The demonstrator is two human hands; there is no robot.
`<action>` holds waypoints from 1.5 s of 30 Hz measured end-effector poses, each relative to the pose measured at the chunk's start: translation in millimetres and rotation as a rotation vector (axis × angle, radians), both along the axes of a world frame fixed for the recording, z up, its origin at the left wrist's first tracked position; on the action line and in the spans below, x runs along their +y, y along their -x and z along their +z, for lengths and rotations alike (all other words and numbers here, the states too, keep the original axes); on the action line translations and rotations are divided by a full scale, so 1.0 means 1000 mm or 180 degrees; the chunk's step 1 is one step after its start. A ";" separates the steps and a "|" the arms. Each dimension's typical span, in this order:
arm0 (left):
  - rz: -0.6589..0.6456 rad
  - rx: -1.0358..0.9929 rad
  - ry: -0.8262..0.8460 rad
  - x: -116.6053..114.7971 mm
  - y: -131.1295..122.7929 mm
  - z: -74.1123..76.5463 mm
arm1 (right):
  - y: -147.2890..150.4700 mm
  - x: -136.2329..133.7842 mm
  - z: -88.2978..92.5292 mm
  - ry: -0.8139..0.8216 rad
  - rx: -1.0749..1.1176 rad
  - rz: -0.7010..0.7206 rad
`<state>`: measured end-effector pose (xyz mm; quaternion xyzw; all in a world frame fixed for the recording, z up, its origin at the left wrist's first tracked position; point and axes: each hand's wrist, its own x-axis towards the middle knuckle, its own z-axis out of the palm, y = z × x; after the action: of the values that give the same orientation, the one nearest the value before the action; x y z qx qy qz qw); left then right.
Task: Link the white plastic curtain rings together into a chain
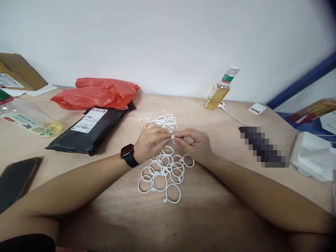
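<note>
My left hand (152, 141), with a black watch (129, 155) on its wrist, is closed in a pinch over the middle of the table. Opposite it, my right hand (195, 143) pinches too, fingertips nearly meeting the left ones. Between them is a small white plastic piece (173, 137), like the clasp of a white ring; the fingers hide most of it. Below my hands lies a loose pile of white plastic rings (160, 182), each with a small knob on its rim. Beyond the hands sits a smaller heap of similar rings (170, 120).
On the left are a black parcel (105, 127), a red plastic bag (97, 93), an oil bottle (28, 117), a phone (18, 180) and a carton (28, 71). To the right stand another oil bottle (220, 89), a white charger (257, 109), a pixelated dark object (264, 147) and a white box (315, 155).
</note>
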<state>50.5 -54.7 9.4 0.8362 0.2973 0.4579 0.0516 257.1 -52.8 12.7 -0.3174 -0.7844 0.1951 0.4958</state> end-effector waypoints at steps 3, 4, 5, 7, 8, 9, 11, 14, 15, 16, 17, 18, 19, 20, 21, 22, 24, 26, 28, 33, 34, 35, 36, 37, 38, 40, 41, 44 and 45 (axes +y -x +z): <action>-0.0038 -0.0055 -0.0055 0.001 0.000 -0.002 | 0.001 0.000 -0.001 -0.0093 -0.0031 -0.0083; -0.0047 -0.0079 -0.0068 0.001 0.000 -0.002 | 0.001 -0.001 -0.001 -0.0115 -0.0059 -0.0071; -0.0049 -0.0096 -0.0070 0.001 0.000 -0.003 | 0.001 -0.001 -0.001 -0.0140 -0.0083 -0.0055; -0.0026 -0.0124 -0.0051 0.001 0.001 -0.003 | 0.002 -0.001 -0.001 -0.0229 -0.0101 -0.0008; -0.0013 -0.0141 -0.0042 0.001 0.001 -0.003 | 0.001 -0.002 0.000 -0.0277 -0.0098 0.0015; -0.0002 -0.0158 -0.0036 0.000 0.001 -0.003 | 0.001 -0.002 0.000 -0.0311 -0.0094 0.0028; -0.0013 -0.0158 -0.0034 0.000 0.001 -0.002 | 0.001 -0.002 0.001 -0.0332 -0.0109 0.0068; -0.0119 -0.0038 -0.0001 -0.002 0.001 0.001 | 0.000 -0.003 0.002 -0.0295 -0.0147 0.0116; -0.0150 -0.0005 0.0006 -0.002 0.001 0.001 | 0.000 -0.003 0.002 -0.0286 -0.0154 0.0127; -0.0169 0.0013 0.0008 -0.002 0.000 0.002 | 0.000 -0.003 0.002 -0.0280 -0.0159 0.0131; -0.0171 0.0015 0.0004 -0.002 0.000 0.002 | 0.000 -0.004 0.002 -0.0270 -0.0168 0.0124; -0.0166 0.0001 -0.0008 -0.002 0.000 0.002 | 0.000 -0.004 0.002 -0.0264 -0.0178 0.0114; -0.0160 -0.0020 -0.0021 -0.002 0.000 0.002 | 0.000 -0.004 0.003 -0.0265 -0.0185 0.0104; -0.0156 -0.0041 -0.0028 -0.002 0.000 0.001 | 0.000 -0.004 0.003 -0.0276 -0.0185 0.0098; -0.0154 -0.0057 -0.0023 -0.002 0.000 0.001 | 0.000 -0.004 0.002 -0.0289 -0.0184 0.0093; -0.0150 -0.0065 -0.0004 -0.002 0.000 0.001 | 0.000 -0.004 0.002 -0.0298 -0.0188 0.0088; -0.0127 -0.0059 0.0059 -0.002 0.000 0.000 | 0.000 -0.004 0.001 -0.0288 -0.0201 0.0045; -0.0081 -0.0045 0.0117 -0.002 0.000 0.000 | 0.001 -0.005 0.000 -0.0230 -0.0231 -0.0041; -0.0028 -0.0028 0.0141 -0.002 -0.001 0.000 | 0.001 -0.005 -0.002 -0.0168 -0.0238 -0.0120; 0.0007 -0.0088 0.0105 -0.004 -0.002 0.002 | -0.004 0.003 -0.003 -0.0157 -0.0214 0.0220; -0.0016 -0.0106 0.0109 -0.005 -0.002 0.002 | -0.006 0.009 -0.004 -0.0183 -0.0226 0.0246; -0.0057 -0.0103 0.0124 -0.006 -0.002 0.003 | -0.009 0.015 -0.005 -0.0214 -0.0254 0.0206; -0.0121 -0.0078 0.0144 -0.006 -0.002 0.003 | -0.011 0.023 -0.007 -0.0239 -0.0318 0.0061; -0.0206 -0.0031 0.0164 -0.007 -0.002 0.003 | -0.014 0.031 -0.009 -0.0257 -0.0425 -0.0124; -0.0302 0.0029 0.0180 -0.007 -0.001 0.004 | -0.016 0.039 -0.011 -0.0267 -0.0572 -0.0256; -0.0465 0.0142 0.0197 -0.008 -0.002 0.004 | -0.018 0.052 -0.017 -0.0256 -0.1056 -0.0225; -0.0499 0.0169 0.0198 -0.008 -0.002 0.003 | -0.018 0.057 -0.020 -0.0218 -0.1297 -0.0243; -0.0322 0.0153 0.0282 -0.007 -0.002 0.002 | -0.018 0.063 -0.026 -0.0074 -0.1897 -0.0266; -0.0201 0.0108 0.0337 -0.005 -0.003 0.001 | -0.018 0.063 -0.028 -0.0038 -0.1996 -0.0273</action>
<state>53.2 -60.2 10.2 0.8489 0.2954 0.4255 0.1051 274.8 9.9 -15.3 -0.3920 -0.8861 0.0620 0.2394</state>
